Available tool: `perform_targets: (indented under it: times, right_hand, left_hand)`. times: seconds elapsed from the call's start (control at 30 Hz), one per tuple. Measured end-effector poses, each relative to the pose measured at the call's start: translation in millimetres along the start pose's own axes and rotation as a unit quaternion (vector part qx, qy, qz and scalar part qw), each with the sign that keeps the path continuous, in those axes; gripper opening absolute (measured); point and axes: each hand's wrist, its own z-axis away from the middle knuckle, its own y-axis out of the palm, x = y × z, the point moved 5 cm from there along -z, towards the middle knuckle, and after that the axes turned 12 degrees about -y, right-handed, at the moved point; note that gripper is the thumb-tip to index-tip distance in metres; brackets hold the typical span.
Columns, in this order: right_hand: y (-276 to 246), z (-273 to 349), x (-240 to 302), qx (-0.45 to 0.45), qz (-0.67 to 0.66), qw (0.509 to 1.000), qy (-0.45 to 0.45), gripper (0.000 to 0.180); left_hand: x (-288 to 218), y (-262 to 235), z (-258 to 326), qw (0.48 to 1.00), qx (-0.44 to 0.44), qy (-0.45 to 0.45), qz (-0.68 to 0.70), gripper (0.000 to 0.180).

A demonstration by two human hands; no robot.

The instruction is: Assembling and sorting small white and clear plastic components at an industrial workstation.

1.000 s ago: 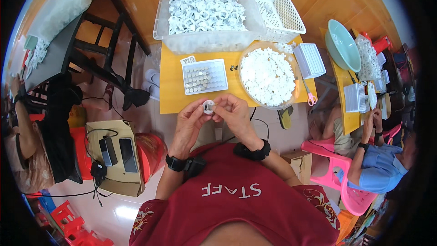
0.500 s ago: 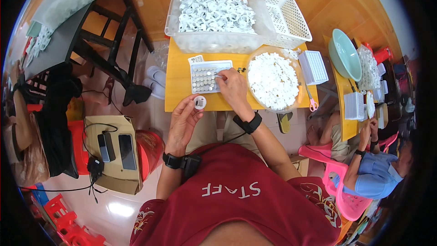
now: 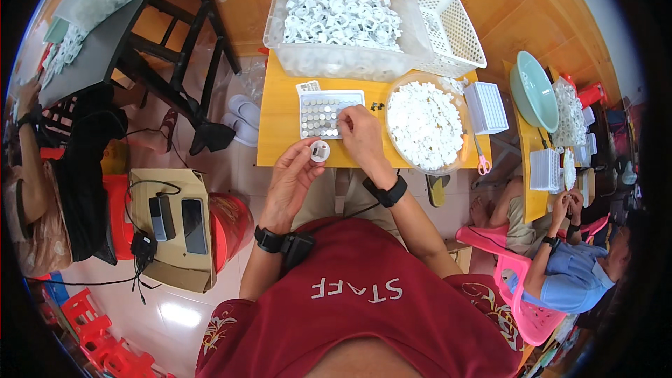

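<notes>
On the small yellow table [image 3: 280,126], the right hand [image 3: 360,133] pinches at the tray of button cells [image 3: 323,113] while the left hand [image 3: 294,175] just beside it grasps a white round casing [image 3: 320,150], which could slip floorward.

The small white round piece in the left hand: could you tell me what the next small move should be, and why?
Probably the right hand should lift one small disc from the white tray and carry it to the white round piece. The left hand holds that piece up at the edge of the yellow table, apart from the right hand, whose fingertips rest on the tray's rows of discs.
</notes>
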Motion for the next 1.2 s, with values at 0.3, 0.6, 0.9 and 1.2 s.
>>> perform_targets:
  times: [0.3, 0.6, 0.9, 1.2]
  right_hand:
    - [-43, 9, 59, -0.011, -0.207, 0.978, 0.012, 0.009]
    - [-41, 21, 73, -0.014, -0.077, 0.991, -0.113, 0.020]
    - [-43, 27, 89, -0.056, 0.015, 0.979, -0.198, 0.021]
    - [-35, 27, 51, 0.041, -0.250, 0.965, 0.072, 0.016]
  left_hand:
    - [4, 2, -5, 1.000, 0.006, -0.004, 0.004, 0.026]
    - [6, 12, -3, 0.998, 0.000, 0.030, -0.061, 0.023]
    - [5, 19, -1, 0.996, -0.005, 0.052, -0.078, 0.023]
    - [7, 18, 1, 0.995, 0.004, 0.025, -0.099, 0.025]
